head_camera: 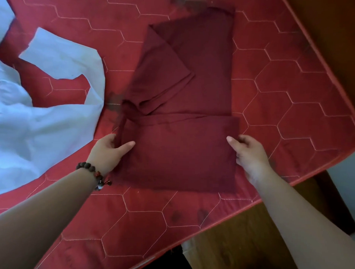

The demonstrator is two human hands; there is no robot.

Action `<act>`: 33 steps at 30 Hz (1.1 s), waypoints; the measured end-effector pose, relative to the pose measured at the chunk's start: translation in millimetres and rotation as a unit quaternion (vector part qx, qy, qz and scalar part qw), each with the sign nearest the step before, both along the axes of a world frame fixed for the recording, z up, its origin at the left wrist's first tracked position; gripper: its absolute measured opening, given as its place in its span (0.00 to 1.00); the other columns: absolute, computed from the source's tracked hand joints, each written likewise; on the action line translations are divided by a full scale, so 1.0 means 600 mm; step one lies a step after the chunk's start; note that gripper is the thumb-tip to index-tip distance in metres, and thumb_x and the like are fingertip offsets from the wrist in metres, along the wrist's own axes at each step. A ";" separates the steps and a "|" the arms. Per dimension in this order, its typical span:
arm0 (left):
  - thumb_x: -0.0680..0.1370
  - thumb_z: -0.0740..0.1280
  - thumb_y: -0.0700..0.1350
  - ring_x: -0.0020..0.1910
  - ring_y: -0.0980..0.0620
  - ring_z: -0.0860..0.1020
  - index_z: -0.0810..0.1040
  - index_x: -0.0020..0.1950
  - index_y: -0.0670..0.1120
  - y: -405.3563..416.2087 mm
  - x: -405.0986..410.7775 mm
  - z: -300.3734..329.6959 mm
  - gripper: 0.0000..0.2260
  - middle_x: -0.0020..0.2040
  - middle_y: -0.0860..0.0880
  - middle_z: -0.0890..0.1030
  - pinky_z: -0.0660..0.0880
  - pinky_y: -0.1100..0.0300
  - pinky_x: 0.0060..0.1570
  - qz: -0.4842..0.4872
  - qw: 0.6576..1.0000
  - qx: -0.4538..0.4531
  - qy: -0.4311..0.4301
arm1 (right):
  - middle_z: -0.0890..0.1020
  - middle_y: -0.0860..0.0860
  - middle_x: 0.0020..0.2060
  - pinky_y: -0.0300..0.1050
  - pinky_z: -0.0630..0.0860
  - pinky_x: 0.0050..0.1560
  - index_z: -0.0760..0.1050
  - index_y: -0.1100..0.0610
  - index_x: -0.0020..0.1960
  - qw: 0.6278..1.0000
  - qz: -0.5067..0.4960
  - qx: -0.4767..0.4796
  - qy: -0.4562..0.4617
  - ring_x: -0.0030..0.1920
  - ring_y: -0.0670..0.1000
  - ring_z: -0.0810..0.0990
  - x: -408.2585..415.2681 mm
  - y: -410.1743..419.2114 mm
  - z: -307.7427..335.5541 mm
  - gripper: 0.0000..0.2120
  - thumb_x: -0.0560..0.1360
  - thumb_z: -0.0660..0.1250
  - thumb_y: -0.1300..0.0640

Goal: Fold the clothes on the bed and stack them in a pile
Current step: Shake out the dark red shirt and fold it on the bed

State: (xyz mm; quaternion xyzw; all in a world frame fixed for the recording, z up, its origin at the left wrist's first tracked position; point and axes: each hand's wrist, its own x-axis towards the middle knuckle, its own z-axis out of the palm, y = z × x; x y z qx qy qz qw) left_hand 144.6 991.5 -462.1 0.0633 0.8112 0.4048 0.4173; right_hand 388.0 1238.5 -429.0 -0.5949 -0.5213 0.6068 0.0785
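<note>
The maroon shirt (185,106) lies near the bed's corner, partly folded: one sleeve is turned in across the body and the near end is doubled up into a flat panel, yet the far part is unfolded — so this garment looks roughly midway. The pale blue garment (43,101) lies crumpled to the left on the red quilted mattress (294,98), untouched by the look of it, and no pile is visible yet; most of the task seems to remain. Both forearms reach forward over the mattress edge. The left hand (109,150) pinches the panel's left edge, thumb on top, fingers tucked under the cloth. The right hand (248,155) grips the right edge, its fingers curled at the fabric — a beaded bracelet (94,175) circles the left wrist.
</note>
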 end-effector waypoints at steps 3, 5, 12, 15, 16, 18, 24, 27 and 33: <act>0.73 0.74 0.47 0.45 0.51 0.83 0.82 0.46 0.52 0.026 -0.005 -0.001 0.04 0.43 0.53 0.85 0.79 0.50 0.52 0.007 0.997 0.006 0.074 | 0.84 0.47 0.34 0.37 0.75 0.28 0.79 0.55 0.48 1.000 0.002 0.002 0.023 0.32 0.43 0.82 -0.034 0.018 -0.007 0.03 0.75 0.71 0.58; 0.76 0.71 0.45 0.42 0.57 0.82 0.81 0.43 0.55 0.038 -0.007 0.007 0.05 0.39 0.58 0.84 0.78 0.57 0.45 -0.001 0.994 0.029 0.110 | 0.85 0.52 0.42 0.45 0.81 0.39 0.80 0.53 0.46 0.999 0.009 0.028 0.012 0.40 0.49 0.84 -0.047 0.024 -0.010 0.03 0.75 0.71 0.60; 0.79 0.67 0.47 0.46 0.48 0.81 0.82 0.50 0.49 0.059 -0.034 0.028 0.05 0.46 0.48 0.84 0.78 0.46 0.54 0.046 0.995 0.079 0.047 | 0.86 0.48 0.43 0.49 0.81 0.51 0.80 0.51 0.49 0.999 0.010 0.044 0.025 0.46 0.49 0.85 -0.052 0.045 -0.016 0.05 0.74 0.72 0.52; 0.74 0.74 0.42 0.46 0.47 0.83 0.81 0.49 0.47 0.061 -0.026 0.022 0.06 0.46 0.47 0.85 0.78 0.46 0.54 -0.009 0.998 -0.004 0.066 | 0.86 0.53 0.45 0.60 0.80 0.53 0.81 0.53 0.47 0.998 0.054 -0.026 -0.021 0.47 0.56 0.85 -0.056 0.036 -0.024 0.02 0.74 0.72 0.57; 0.73 0.74 0.42 0.43 0.52 0.83 0.81 0.47 0.51 0.062 -0.024 0.027 0.05 0.43 0.52 0.85 0.79 0.50 0.51 -0.023 0.996 -0.009 0.088 | 0.86 0.52 0.44 0.60 0.80 0.52 0.81 0.52 0.45 0.998 0.059 -0.003 -0.030 0.46 0.55 0.85 -0.058 0.037 -0.020 0.01 0.74 0.72 0.58; 0.75 0.72 0.41 0.40 0.61 0.82 0.81 0.45 0.56 0.070 -0.025 0.050 0.09 0.39 0.59 0.84 0.78 0.60 0.44 -0.031 0.993 0.029 0.107 | 0.86 0.47 0.41 0.54 0.81 0.50 0.80 0.49 0.44 0.996 0.065 0.060 -0.021 0.45 0.50 0.84 -0.062 0.042 -0.007 0.04 0.75 0.71 0.57; 0.72 0.71 0.48 0.47 0.57 0.83 0.84 0.48 0.53 0.139 -0.100 0.142 0.06 0.47 0.55 0.85 0.79 0.65 0.47 -0.008 0.980 0.182 0.083 | 0.85 0.41 0.42 0.39 0.79 0.49 0.82 0.43 0.45 0.975 0.074 0.193 0.081 0.45 0.43 0.83 -0.117 0.109 0.070 0.05 0.74 0.71 0.53; 0.72 0.71 0.49 0.48 0.54 0.83 0.83 0.51 0.52 0.208 -0.175 0.136 0.08 0.48 0.52 0.86 0.80 0.61 0.46 0.021 0.976 0.203 0.075 | 0.85 0.39 0.44 0.36 0.79 0.47 0.81 0.38 0.46 0.967 0.055 0.221 0.116 0.46 0.41 0.83 -0.189 0.181 0.090 0.05 0.72 0.70 0.48; 0.76 0.72 0.46 0.53 0.43 0.81 0.77 0.61 0.39 0.309 -0.249 0.029 0.17 0.54 0.41 0.82 0.77 0.46 0.58 0.045 0.998 0.044 0.028 | 0.84 0.54 0.51 0.51 0.78 0.55 0.78 0.56 0.54 0.989 0.096 0.108 -0.041 0.49 0.54 0.82 -0.275 0.253 -0.010 0.10 0.75 0.71 0.54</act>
